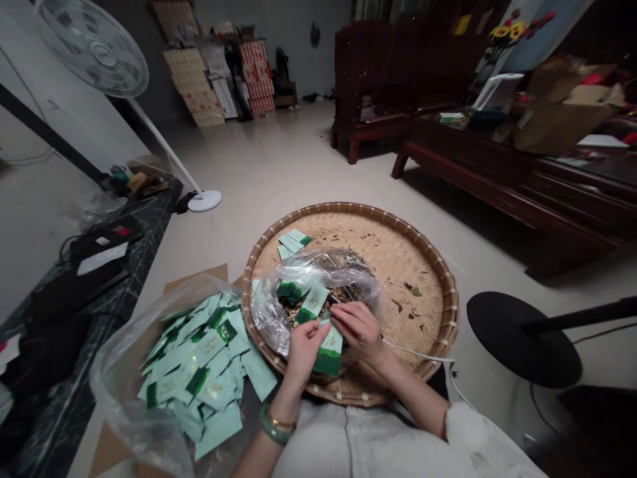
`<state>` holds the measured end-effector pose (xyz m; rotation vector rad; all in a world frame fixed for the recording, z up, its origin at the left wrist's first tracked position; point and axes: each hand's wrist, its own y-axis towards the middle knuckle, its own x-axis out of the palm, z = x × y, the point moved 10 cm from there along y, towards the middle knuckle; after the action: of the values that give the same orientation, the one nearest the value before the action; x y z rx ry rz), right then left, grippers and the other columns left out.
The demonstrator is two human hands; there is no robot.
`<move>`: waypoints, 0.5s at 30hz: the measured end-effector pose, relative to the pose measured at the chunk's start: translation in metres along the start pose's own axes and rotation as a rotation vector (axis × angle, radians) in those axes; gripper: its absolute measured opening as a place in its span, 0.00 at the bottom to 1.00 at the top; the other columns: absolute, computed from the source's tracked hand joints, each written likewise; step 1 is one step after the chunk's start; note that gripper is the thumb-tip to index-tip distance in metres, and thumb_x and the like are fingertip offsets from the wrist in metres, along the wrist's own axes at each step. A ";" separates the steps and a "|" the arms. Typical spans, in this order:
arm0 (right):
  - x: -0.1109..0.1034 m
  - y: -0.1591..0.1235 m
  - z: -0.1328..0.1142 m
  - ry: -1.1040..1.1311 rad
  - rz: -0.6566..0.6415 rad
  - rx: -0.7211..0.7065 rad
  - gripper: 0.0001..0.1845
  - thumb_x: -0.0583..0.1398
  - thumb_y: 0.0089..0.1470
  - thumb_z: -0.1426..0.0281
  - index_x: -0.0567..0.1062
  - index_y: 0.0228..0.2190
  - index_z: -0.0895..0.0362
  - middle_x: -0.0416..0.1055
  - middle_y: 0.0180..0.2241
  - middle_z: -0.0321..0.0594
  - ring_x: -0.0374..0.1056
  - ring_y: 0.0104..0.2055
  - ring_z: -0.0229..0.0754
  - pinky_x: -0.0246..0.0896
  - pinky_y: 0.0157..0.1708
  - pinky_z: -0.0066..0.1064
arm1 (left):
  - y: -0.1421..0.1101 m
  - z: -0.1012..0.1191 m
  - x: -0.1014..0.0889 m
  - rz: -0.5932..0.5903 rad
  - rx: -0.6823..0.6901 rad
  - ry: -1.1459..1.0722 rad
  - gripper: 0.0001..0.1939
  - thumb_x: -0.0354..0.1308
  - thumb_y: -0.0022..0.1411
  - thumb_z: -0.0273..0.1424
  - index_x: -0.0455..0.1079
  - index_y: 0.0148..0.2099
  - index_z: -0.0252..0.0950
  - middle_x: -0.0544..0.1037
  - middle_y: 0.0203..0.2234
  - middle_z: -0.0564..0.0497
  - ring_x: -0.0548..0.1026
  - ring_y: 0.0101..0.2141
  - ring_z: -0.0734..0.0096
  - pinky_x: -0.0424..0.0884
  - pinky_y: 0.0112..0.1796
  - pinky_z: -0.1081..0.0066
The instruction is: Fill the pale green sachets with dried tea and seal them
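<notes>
Pale clothing [348,441] is cut off at the bottom edge. Beyond it, one sachet [332,341] is held over the near side of the tray [452,292]; its top end is partly covered by fingertips. Its long axis is directed roughly toward the clothing, dark green end nearest. The sachet's left edge is pinched between thumb and finger of the left hand [303,345]. Fingers of the right hand [360,332] are set close together at the upper corner; whether anything is gripped there cannot be told. A dark item [332,300] beside them is hard to make out. Contents of the bag [267,299] are partly hidden by loose sachets [314,301].
</notes>
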<state>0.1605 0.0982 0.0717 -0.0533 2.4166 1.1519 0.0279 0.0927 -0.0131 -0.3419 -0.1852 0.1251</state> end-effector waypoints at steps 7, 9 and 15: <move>0.006 -0.009 0.004 -0.002 -0.059 -0.039 0.20 0.57 0.57 0.75 0.70 0.51 0.50 0.74 0.46 0.45 0.71 0.45 0.43 0.69 0.42 0.38 | -0.002 -0.001 0.004 -0.013 -0.024 -0.027 0.17 0.68 0.41 0.41 0.72 0.24 0.31 0.72 0.15 0.56 0.66 0.18 0.77 0.61 0.21 0.77; 0.005 -0.010 0.004 0.003 -0.058 -0.043 0.20 0.57 0.57 0.75 0.70 0.51 0.50 0.74 0.45 0.45 0.71 0.46 0.43 0.69 0.42 0.38 | -0.001 -0.001 0.004 -0.016 -0.028 -0.034 0.17 0.68 0.41 0.41 0.72 0.24 0.31 0.72 0.16 0.56 0.66 0.19 0.77 0.61 0.22 0.77; 0.001 -0.009 0.006 -0.028 -0.033 0.000 0.15 0.58 0.56 0.74 0.75 0.45 0.50 0.74 0.41 0.45 0.70 0.41 0.43 0.69 0.38 0.37 | -0.001 -0.003 0.004 -0.024 -0.037 -0.030 0.17 0.67 0.41 0.41 0.72 0.26 0.31 0.72 0.16 0.55 0.67 0.20 0.76 0.62 0.23 0.77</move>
<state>0.1637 0.0971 0.0616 -0.0759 2.3826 1.1311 0.0326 0.0917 -0.0148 -0.3750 -0.2210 0.1028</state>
